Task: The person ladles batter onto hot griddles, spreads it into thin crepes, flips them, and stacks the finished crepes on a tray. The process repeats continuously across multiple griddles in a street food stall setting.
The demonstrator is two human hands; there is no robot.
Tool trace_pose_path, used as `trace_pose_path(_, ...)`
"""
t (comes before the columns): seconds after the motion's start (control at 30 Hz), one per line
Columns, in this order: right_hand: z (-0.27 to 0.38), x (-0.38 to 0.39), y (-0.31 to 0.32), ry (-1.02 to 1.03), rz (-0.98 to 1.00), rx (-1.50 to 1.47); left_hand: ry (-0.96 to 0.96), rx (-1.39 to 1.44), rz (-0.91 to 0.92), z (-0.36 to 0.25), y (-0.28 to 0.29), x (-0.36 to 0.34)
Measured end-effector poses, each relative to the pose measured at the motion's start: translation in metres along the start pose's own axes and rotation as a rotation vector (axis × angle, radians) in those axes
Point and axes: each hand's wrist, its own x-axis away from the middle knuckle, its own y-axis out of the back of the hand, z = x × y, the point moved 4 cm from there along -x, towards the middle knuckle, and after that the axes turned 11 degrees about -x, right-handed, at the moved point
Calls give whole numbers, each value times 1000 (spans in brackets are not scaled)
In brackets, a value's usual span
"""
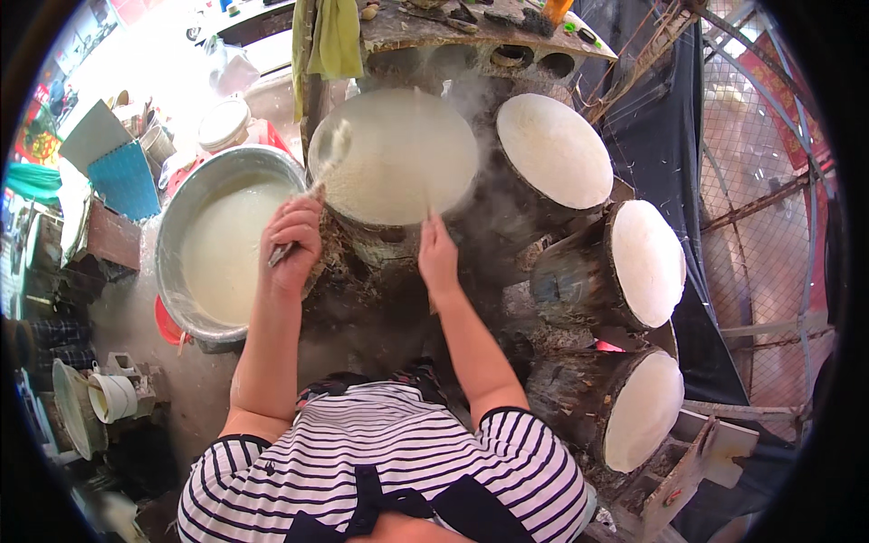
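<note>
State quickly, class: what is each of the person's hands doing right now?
Left hand: closed around the handle of a ladle held over the steaming cloth-topped pot.
Right hand: at the pot's near rim, holding a thin stick; grip unclear.

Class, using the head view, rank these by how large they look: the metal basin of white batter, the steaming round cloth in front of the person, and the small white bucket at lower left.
1. Metal basin and steaming round cloth: look alike, and fisheye bending makes ranking unsure.
2. Small white bucket: clearly smallest.
</note>
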Motion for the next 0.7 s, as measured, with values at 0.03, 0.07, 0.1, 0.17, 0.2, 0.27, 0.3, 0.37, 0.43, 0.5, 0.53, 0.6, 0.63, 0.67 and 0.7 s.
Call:
trace_pose_path(0.03,-4,-17,16,23,-38,165,-13,-38,51,4,-10,5)
trace_pose_path(0.07,-7,-23,24,-6,124,303,-21,-77,105,6,-19,7)
trace_pose_path(0.1,-6,-23,30,71,241,497,-46,-107,112,8,-31,11)
trace_pose_path(0.17,2,-20,51,206,355,801,-57,-197,150,2,-44,22)
trace_pose_path(0.2,5,-22,65,266,349,914,-70,-245,158,-2,-46,27)
trace_pose_path(0.27,12,-43,90,179,190,903,-153,-342,115,-11,-44,39)
trace_pose_path(0.3,19,-46,90,190,214,868,-194,-391,93,-15,-42,46)
trace_pose_path(0.37,18,-41,76,329,222,777,-237,-432,57,-21,-32,57)
trace_pose_path(0.43,15,-32,47,364,321,821,-297,-479,-3,-29,-16,70)
trace_pose_path(0.5,8,-40,40,416,347,942,-315,-514,-17,-34,-5,82)
trace_pose_path(0.53,2,-53,49,288,296,1028,-323,-532,-25,-37,2,89)
trace_pose_path(0.6,-4,-73,77,222,150,917,-374,-581,-79,-47,17,104)
trace_pose_path(0.63,-7,-69,80,265,121,864,-393,-598,-110,-48,21,109)
trace_pose_path(0.67,-1,-57,75,335,148,844,-404,-614,-137,-50,25,111)
trace_pose_path(0.7,5,-32,65,392,177,822,-396,-620,-166,-56,32,115)
